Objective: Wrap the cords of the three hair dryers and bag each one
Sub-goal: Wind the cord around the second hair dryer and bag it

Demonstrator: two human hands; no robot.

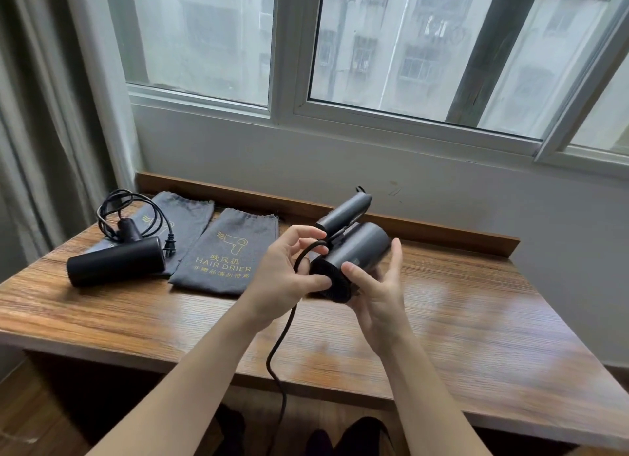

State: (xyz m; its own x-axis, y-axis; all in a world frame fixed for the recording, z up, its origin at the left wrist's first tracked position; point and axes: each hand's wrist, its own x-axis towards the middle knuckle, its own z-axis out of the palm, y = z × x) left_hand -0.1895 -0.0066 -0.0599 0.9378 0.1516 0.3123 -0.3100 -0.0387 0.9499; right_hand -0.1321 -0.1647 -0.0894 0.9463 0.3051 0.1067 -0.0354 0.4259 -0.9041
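Note:
A dark grey hair dryer (360, 248) is held above the wooden table (476, 319), its handle pointing up and away. My right hand (377, 295) cups the barrel from below, thumb on its dark end. My left hand (289, 271) pinches the black cord (282, 346) close to the dryer; the cord loops by my fingers and hangs down past the table's front edge. A second black hair dryer (115, 263) lies at the left with its cord (129, 214) loosely coiled. Two grey bags lie flat: one printed "HAIR DRIER" (224, 254), another (183, 217) partly under the second dryer.
A raised wooden lip (442, 227) runs along the table's back edge under the window sill (340, 122). A curtain (41, 115) hangs at the left. The right half of the table shows bare wood. Dark shapes sit on the floor below the front edge.

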